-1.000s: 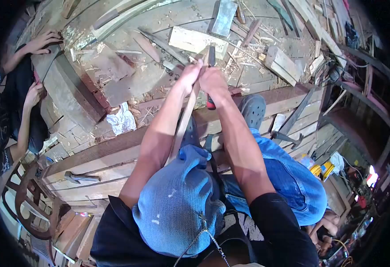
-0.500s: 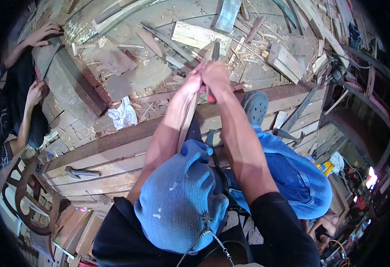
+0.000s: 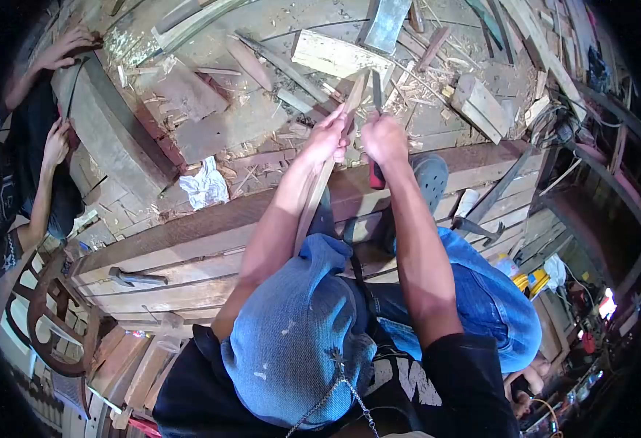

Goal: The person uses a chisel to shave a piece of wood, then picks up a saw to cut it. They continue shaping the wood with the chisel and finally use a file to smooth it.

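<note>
My left hand (image 3: 329, 136) is closed around a long thin wooden strip (image 3: 307, 201) that runs from my lap up past my fist to a pointed tip. Just to its right, my right hand (image 3: 384, 139) grips a red-handled blade tool (image 3: 376, 174); its metal blade sticks up beside the strip's tip. Both hands are over a heavy wooden beam (image 3: 474, 162) on which my foot in a grey clog (image 3: 431, 179) rests. My blue-denim knee (image 3: 291, 343) fills the lower middle.
Wood offcuts, shavings and a pale block (image 3: 335, 55) litter the plank floor beyond. A white rag (image 3: 203, 186) and a hammer (image 3: 134, 277) lie to the left. Another person's hands (image 3: 56, 142) work on a dark beam (image 3: 108, 139) at far left. A wooden chair (image 3: 46, 321) stands lower left.
My hands were pressed together on the strip; now the right hand with the tool has drawn slightly right and apart from the left. The strip's tip shows more clearly.
</note>
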Tool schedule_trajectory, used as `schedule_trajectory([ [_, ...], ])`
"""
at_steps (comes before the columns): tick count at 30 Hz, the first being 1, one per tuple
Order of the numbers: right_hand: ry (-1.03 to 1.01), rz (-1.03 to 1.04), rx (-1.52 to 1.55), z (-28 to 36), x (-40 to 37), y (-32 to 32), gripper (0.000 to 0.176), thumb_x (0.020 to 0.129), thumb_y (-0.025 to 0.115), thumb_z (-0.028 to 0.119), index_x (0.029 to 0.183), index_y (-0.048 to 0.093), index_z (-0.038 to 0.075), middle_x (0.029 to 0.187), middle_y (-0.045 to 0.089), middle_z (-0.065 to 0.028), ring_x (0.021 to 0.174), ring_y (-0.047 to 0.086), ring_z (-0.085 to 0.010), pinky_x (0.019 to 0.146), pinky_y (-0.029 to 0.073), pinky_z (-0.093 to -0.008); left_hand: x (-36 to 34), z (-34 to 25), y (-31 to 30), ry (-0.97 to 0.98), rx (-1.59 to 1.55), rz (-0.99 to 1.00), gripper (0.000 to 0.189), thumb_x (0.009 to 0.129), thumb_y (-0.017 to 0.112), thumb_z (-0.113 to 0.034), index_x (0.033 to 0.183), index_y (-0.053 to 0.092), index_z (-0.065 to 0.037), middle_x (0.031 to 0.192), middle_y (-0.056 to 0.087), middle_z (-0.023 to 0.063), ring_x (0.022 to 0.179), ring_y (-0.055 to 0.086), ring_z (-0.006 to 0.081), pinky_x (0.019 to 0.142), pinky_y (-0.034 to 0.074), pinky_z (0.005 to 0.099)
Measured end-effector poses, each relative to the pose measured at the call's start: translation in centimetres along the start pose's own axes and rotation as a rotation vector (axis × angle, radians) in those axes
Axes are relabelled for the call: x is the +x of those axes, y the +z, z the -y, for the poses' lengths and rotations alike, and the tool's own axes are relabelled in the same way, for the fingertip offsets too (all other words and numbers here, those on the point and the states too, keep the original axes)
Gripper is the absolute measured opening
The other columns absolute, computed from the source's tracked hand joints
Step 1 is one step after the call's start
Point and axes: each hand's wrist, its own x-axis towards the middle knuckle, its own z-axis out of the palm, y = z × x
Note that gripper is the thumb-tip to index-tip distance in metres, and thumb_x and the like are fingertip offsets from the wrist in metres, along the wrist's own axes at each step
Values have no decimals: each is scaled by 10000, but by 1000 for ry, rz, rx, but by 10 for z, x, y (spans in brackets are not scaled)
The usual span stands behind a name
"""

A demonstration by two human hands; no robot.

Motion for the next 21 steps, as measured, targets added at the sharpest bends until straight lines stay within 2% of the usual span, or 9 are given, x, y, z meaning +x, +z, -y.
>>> schedule_trajectory([
  [5,-112,31,-61,5,-14,9,355,867,468,293,978,708,54,1020,641,-284,1005,614,-433,927,468,-459,0,-1,2,27,92,-39,495,1014,445,-273,1480,297,-202,593,418,-23,428,360,92,380,322,263],
  [7,-159,78,11,-3,3,19,354,864,474,282,920,715,30,954,657,-275,966,635,-411,906,485,-445,-1,-3,5,86,119,-43,515,1005,468,-283,1480,298,-184,592,421,-21,431,365,89,382,328,263],
  [8,-245,86,-54,-6,13,23,384,866,487,293,873,707,-22,899,670,-263,935,658,-379,868,511,-429,-6,-5,8,51,77,-43,525,999,480,-284,1479,301,-170,592,410,-26,436,363,85,382,325,260],
  [9,-241,85,-55,-1,14,17,384,866,487,293,873,707,-22,899,670,-263,935,658,-379,868,511,-429,-5,-5,8,47,76,-41,525,999,480,-284,1479,301,-170,592,410,-26,436,363,85,382,325,260],
  [11,-280,263,-233,13,11,-1,418,873,509,308,836,690,-67,859,670,-273,917,676,-347,837,528,-417,0,-3,9,71,143,-65,518,1002,471,-276,1480,300,-172,593,400,-28,438,357,84,381,316,256],
  [12,-178,241,-157,11,17,5,424,870,543,316,838,677,-84,868,667,-284,920,678,-336,822,537,-402,-5,-5,10,37,101,-73,515,1003,467,-273,1479,302,-168,594,398,-28,435,346,83,380,314,258],
  [16,-175,83,-191,10,15,12,397,856,578,298,916,664,-85,949,660,-291,940,663,-382,826,539,-410,-5,-2,10,67,139,-80,506,1002,467,-271,1474,314,-172,589,421,-17,416,363,89,376,322,264],
  [19,-207,75,-142,8,22,19,387,860,576,301,929,670,-68,937,663,-288,943,665,-372,828,538,-422,-4,-2,12,124,156,-62,500,1003,465,-267,1471,321,-163,572,419,-16,403,375,94,373,328,268],
  [21,-156,96,-136,7,19,14,375,860,583,306,942,681,-47,930,672,-269,941,670,-358,818,542,-418,-4,-1,12,88,166,-77,494,1005,457,-265,1467,326,-148,556,411,-17,398,379,95,370,335,271],
])
